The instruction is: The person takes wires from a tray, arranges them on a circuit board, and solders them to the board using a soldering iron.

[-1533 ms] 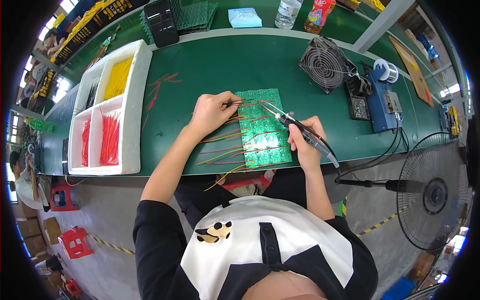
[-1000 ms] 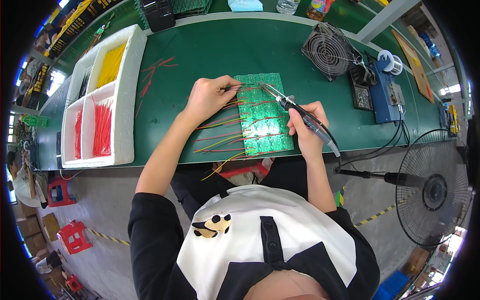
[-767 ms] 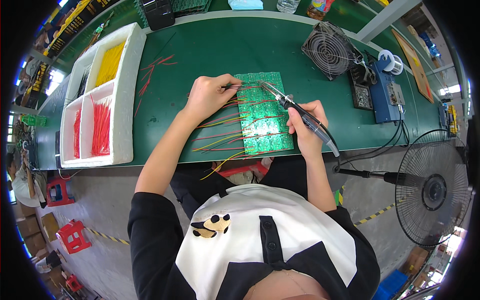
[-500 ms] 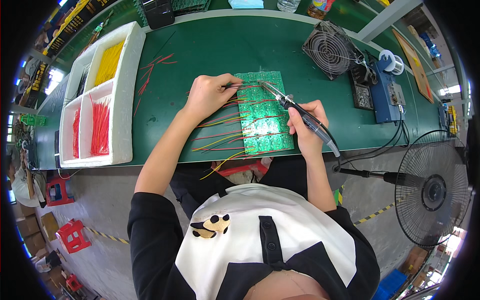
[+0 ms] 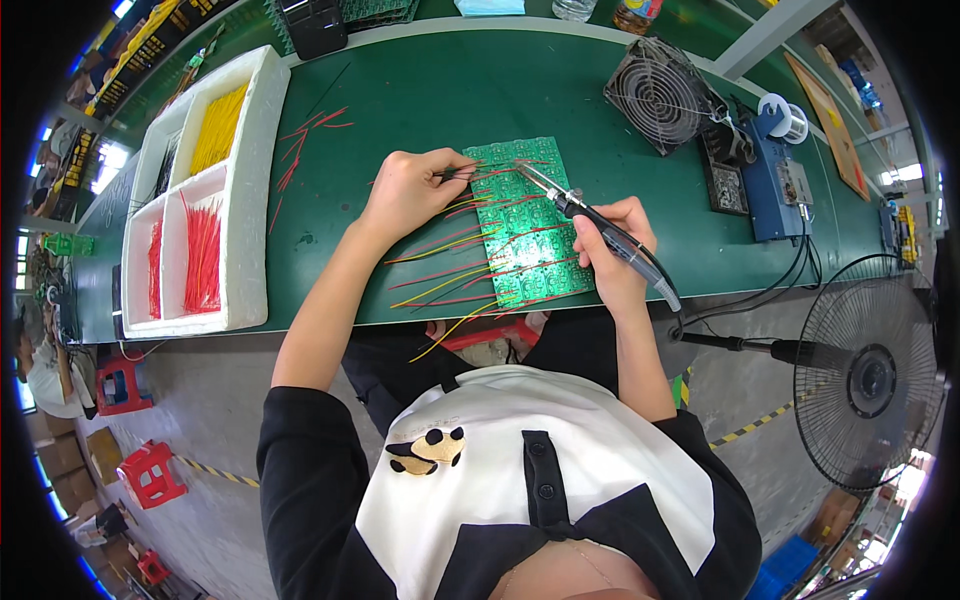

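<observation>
A green circuit board panel (image 5: 535, 215) lies on the bench in front of me, with red, yellow and black wires (image 5: 440, 262) trailing off its left side. My left hand (image 5: 405, 192) is at the board's upper left corner, thumb and fingers pinched on a thin black wire (image 5: 457, 174). Held like a pen, a soldering iron (image 5: 575, 206) is in my right hand (image 5: 618, 255), to the right of the board. Its metal tip points up and left to the panel's upper rows, close to the wire ends; contact there is too small to tell.
A white foam box (image 5: 255, 200) with yellow, red and dark wires stands left; loose red wires (image 5: 295, 150) lie beside it. At the right are a small square fan (image 5: 655, 97), a blue soldering station (image 5: 775, 205) and a solder spool (image 5: 790, 125). A standing fan (image 5: 870, 380) is beyond the bench edge.
The board has turned slightly, its upper end shifting a little left. My left hand has moved slightly left with it; the soldering iron stays at nearly the same spot.
</observation>
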`<state>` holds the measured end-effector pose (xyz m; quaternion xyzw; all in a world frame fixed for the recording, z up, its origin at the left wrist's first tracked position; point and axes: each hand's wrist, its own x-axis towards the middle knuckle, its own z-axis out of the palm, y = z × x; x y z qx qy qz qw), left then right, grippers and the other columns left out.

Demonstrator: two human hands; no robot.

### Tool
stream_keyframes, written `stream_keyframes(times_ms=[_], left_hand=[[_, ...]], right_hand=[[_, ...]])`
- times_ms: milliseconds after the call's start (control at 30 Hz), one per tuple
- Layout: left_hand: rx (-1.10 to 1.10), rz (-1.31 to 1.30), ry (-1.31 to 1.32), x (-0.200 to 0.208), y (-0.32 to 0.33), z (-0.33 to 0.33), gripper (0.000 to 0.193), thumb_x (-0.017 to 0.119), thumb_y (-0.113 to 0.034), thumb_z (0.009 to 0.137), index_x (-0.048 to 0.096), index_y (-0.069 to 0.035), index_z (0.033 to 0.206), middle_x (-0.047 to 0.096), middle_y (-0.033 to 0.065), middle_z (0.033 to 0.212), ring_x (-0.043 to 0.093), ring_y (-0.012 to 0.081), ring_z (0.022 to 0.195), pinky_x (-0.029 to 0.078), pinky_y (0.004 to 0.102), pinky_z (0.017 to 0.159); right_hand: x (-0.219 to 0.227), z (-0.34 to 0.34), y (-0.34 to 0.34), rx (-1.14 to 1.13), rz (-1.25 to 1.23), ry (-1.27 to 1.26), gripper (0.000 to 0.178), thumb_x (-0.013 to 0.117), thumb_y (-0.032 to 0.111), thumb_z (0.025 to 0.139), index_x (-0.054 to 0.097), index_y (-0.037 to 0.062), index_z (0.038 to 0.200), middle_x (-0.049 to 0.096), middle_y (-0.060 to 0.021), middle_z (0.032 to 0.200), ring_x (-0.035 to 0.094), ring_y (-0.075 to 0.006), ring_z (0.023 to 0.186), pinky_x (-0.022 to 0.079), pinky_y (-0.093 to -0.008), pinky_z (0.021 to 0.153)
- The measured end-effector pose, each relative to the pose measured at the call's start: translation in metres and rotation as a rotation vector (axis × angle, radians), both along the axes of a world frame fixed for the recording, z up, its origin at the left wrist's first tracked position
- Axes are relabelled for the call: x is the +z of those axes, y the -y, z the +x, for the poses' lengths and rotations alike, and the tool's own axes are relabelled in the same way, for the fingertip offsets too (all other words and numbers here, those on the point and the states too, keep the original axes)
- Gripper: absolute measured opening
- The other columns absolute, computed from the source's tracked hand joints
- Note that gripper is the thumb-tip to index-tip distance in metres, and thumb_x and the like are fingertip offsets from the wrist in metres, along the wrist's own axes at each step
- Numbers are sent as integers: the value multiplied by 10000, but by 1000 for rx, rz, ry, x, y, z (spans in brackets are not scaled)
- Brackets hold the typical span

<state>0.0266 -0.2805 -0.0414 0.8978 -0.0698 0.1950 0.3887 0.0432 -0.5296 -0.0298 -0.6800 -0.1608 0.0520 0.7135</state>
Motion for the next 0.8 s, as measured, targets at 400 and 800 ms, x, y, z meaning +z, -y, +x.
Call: stream_keyframes(times_ms=[400,800], left_hand=[[-13,-30,2,4,1,-1,101,649,-63,746,678,-34,838,434,15,464,295,41,398,271,214,393],[-12,-71,-11,5,1,-2,104,643,-63,755,676,-26,845,461,13,474,295,32,402,271,208,395]], right_hand=[[0,0,-1,7,-43,10,188,650,65,801,473,24,848,567,-43,629,481,-37,479,366,-161,421],[-2,-5,9,-143,113,76,204,645,75,807,449,22,824,569,-66,596,499,-62,450,386,-182,411]])
